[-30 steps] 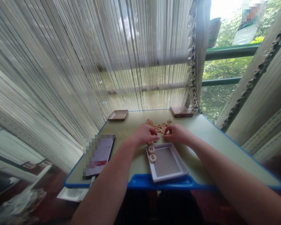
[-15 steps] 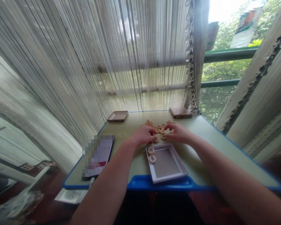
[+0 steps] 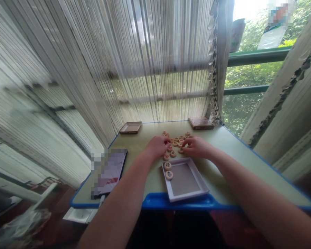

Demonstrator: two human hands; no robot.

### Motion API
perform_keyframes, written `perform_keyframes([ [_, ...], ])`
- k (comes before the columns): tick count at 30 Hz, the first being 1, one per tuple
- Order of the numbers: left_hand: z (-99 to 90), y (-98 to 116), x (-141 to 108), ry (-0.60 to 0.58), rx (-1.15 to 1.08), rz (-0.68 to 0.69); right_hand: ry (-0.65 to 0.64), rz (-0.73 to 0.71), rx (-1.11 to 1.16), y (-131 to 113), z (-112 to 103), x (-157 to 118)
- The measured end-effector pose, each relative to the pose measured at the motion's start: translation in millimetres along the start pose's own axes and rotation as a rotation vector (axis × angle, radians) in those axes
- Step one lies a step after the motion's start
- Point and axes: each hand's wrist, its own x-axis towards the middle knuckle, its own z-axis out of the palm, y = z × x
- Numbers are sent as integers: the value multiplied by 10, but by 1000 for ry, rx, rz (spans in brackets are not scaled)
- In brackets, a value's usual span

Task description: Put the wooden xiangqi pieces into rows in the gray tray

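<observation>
Several round wooden pieces with red or dark characters lie in a loose group mid-table. At the group's left edge is my left hand, fingers curled over some pieces; whether it grips one is hidden. On the right, my right hand has its fingertips at a dark-marked piece, and its grip is unclear. Nearer to me stands a shallow white box. Two pieces rest inside along its left side, an upper one and a lower one.
An open shallow box sits at the table's back left, and a closed flat box at the back right. A tablet lies by the left edge. Stringed curtains hang behind the table.
My left hand has shifted slightly left, uncovering pieces below it. My right hand's fingertips have come down to the dark-marked piece. The two pieces in the white box have stayed put.
</observation>
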Motion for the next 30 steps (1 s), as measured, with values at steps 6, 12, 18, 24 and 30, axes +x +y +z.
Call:
perform_keyframes([
  [6,34,-13,5,-1,-6,9,-36,-42,-17,9,10,-7],
  [12,37,-17,-1,-28,10,10,-29,-76,-26,-4,9,-13],
  [18,6,22,-13,-51,20,-32,-27,-56,-34,9,16,1],
  [24,32,-21,-12,-8,83,-8,5,-63,-39,27,56,18],
  [30,126,-91,28,118,133,-103,164,116,-115,194,232,98],
])
